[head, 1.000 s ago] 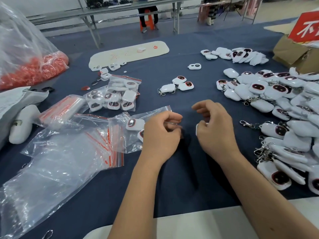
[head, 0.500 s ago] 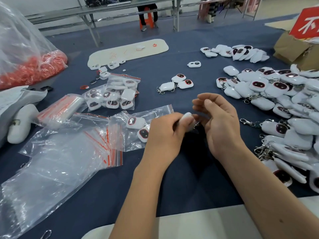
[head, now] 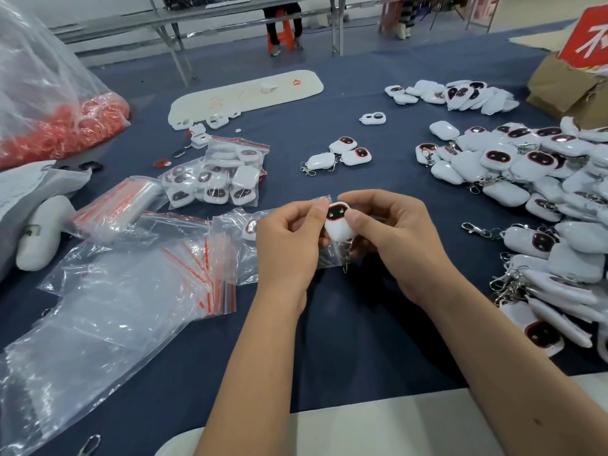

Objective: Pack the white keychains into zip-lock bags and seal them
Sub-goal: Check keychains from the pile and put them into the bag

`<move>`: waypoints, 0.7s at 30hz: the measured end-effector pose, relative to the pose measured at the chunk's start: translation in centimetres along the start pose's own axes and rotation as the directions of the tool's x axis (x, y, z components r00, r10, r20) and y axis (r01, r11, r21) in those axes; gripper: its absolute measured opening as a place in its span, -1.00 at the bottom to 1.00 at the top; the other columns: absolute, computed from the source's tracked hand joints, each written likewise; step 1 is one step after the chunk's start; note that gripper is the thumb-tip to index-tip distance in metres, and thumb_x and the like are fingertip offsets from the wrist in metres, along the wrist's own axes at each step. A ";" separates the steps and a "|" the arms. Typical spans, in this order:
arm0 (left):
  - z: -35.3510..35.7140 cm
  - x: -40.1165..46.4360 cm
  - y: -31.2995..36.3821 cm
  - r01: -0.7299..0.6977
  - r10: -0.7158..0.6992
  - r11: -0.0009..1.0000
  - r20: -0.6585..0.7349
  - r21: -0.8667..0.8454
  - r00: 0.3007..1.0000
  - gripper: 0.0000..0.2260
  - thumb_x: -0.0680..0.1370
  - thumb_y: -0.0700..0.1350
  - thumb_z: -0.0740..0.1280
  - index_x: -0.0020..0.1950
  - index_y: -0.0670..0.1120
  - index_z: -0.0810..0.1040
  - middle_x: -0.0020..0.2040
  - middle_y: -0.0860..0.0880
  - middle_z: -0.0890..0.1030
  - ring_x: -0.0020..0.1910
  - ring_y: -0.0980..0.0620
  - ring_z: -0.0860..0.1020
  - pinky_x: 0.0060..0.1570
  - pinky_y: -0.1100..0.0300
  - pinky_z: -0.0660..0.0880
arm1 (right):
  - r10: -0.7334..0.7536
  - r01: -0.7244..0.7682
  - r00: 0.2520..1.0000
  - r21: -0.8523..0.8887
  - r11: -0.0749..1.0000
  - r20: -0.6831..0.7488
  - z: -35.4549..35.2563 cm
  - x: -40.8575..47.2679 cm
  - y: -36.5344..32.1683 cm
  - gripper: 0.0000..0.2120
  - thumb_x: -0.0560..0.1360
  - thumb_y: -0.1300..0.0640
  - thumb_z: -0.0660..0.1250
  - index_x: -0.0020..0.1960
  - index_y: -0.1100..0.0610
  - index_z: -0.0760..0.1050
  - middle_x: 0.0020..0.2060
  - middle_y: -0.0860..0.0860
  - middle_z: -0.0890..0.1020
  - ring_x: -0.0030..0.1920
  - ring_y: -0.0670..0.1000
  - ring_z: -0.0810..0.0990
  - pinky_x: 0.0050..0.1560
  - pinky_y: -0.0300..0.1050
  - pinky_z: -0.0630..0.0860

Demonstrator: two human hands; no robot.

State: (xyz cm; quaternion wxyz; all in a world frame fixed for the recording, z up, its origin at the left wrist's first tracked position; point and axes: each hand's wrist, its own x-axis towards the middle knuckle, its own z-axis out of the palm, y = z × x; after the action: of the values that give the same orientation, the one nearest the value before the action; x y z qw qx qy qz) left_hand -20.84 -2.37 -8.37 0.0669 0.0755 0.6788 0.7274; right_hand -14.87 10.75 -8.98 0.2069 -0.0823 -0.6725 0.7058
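Dark blue cloth covers the surface. One sealed clear zip-lock bag of keychains (head: 227, 174) lies filled (plenty remains); a large heap of loose white keychains (head: 539, 179) waits right. The left hand (head: 289, 238) pinches an open small clear bag (head: 263, 235) while the right hand (head: 391, 232) pinches a white keychain with dark face (head: 339, 222) at its mouth.

Heap of keychains (head: 539, 179) along the table's (head: 329, 340) right edge, filled zip-lock bag (head: 227, 174) left of centre, stack of empty bags (head: 131, 291) toward the near-left corner, large sack (head: 49, 103) at the far-left, cardboard box (head: 572, 90) at the far-right corner.
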 end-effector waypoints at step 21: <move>-0.5 -0.3 0.8 0.048 -0.036 0.992 0.100 -0.117 0.994 -0.86 0.62 -0.22 0.39 0.09 -0.17 0.74 -0.03 -0.14 0.76 -0.12 0.00 0.69 -0.24 0.28 0.56 | -0.070 0.069 0.997 0.037 0.997 0.038 0.1 -0.1 0.1 -0.71 0.58 0.38 0.35 0.13 0.07 0.69 -0.08 0.14 0.70 -0.13 0.05 0.74 -0.19 -0.11 0.66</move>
State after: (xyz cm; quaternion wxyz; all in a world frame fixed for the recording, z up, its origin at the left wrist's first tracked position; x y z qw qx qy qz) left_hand -20.67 -2.94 -7.56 0.1199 0.0925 0.6316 0.7604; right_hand -14.84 10.57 -9.10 0.2195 -0.0413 -0.6664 0.7113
